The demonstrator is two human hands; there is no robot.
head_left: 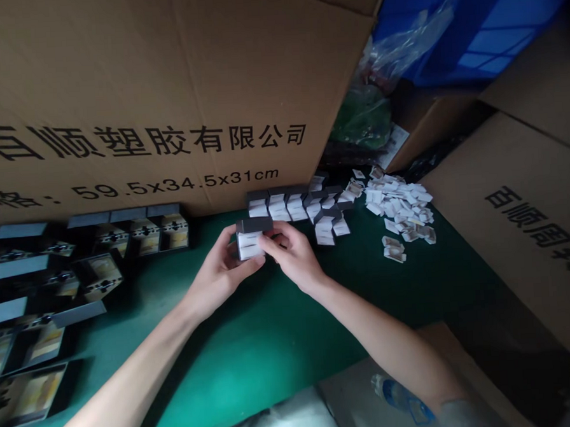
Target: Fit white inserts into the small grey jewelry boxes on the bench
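Observation:
A small dark grey box (pixel 250 237) with a white insert is held just above the green table (pixel 253 330). My left hand (pixel 221 268) grips it from below and from the left side. My right hand (pixel 291 248) touches its right side, with the fingertips pinched on the white insert. Behind the hands stands a row of similar small boxes with white inserts (pixel 297 206). To the right lies a heap of small white cards (pixel 399 210).
A big printed cardboard carton (pixel 163 86) stands behind the table, another carton (pixel 524 226) at the right. Open dark boxes with items inside (pixel 77 262) cover the left side. A blue crate (pixel 471 25) and plastic bags sit at the back right. A plastic bottle (pixel 400 398) lies near my lap.

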